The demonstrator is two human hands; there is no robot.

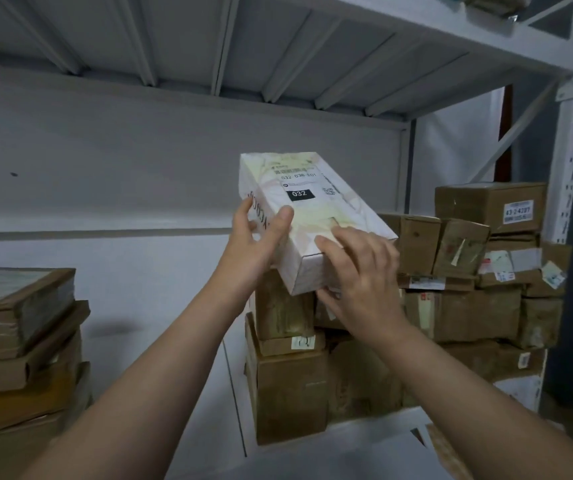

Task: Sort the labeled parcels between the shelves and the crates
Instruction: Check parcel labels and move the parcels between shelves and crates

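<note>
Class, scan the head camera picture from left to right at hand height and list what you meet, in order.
Stack of flat brown parcels → left hand → white parcel labelled 032 → right hand → top brown carton with a white label → white shelf upright.

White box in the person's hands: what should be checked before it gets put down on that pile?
1. Grip: left hand and right hand both hold the white box: ok.
2. Label readable, shows 032: ok.
3. Box level: not ok, tilted.
4. Top of the brown parcel underneath free: cannot tell, hidden.
5. Room under the upper shelf: ok.
6. 032 belongs here: cannot tell.
</note>
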